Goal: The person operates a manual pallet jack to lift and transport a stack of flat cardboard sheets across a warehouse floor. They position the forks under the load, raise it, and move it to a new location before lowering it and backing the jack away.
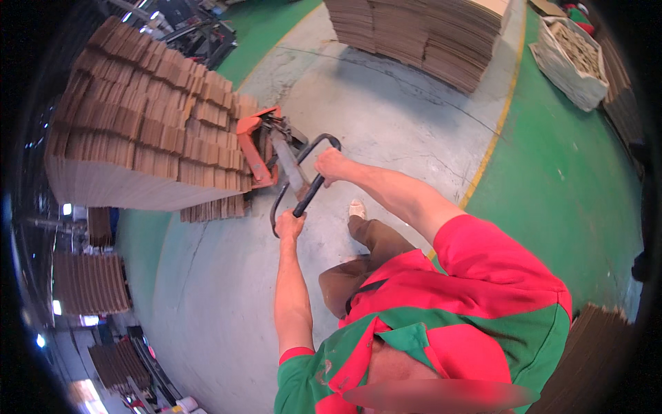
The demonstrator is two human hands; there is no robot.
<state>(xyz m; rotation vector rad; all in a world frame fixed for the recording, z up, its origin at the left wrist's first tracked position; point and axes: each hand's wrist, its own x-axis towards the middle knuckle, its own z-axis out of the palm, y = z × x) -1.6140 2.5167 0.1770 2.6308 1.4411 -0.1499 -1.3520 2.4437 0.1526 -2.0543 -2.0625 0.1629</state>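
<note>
**Uneven cardboard stack (138, 131) looms over an orange pallet jack (256, 153)**

Head view: the person's left hand (289, 225) and right hand (331, 165) both hold the pallet jack's black looped handle (308, 198). The right fingers are curled shut around the grip; the left ones look wrapped around the loop's near corner, though the fingertips are hidden. The jack stands just beside the cardboard stack, left of the hands; whether its forks are under the load cannot be told.

The main risk, I judge, is the load itself: its layers jut out unevenly and no strap shows on the visible sides, so a jerk or a sharp turn could make sheets slide — or tip the upper part. The light-coloured shoe (356, 209) is near the handle, so a sudden roll of the jack toward the body might catch a foot. A wide swing could also bring the load against the second stack (420, 41), across the grey floor (407, 131).

As for containers, a white sack (569, 86) stands at the upper right — open-topped, filled with small tan pieces (576, 50) whose material is unclear.
</note>
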